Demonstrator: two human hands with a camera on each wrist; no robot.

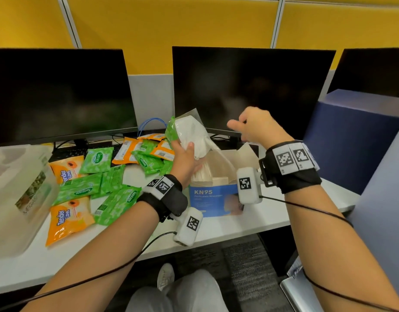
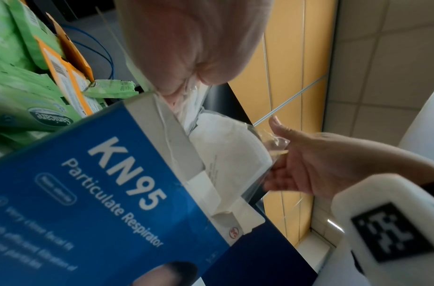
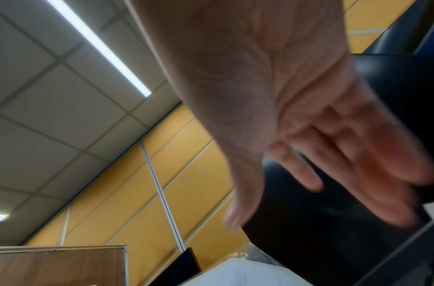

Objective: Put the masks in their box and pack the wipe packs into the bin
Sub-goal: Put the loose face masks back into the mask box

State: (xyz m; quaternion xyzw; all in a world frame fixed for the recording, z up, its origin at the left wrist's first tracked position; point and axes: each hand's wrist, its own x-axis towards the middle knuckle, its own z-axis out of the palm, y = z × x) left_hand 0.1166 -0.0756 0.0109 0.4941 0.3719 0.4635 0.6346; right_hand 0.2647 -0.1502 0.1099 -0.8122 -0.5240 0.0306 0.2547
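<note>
3 views of 1 desk: head camera above, wrist cameras below.
The head view looks down on the mask box (image 1: 213,194); the left wrist view sits close beside it, sharing the right hand (image 2: 306,164); the right wrist view faces the ceiling.

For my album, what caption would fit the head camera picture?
Left hand holds bagged masks over the open KN95 box, right hand open, wipe packs scattered beside.
</note>
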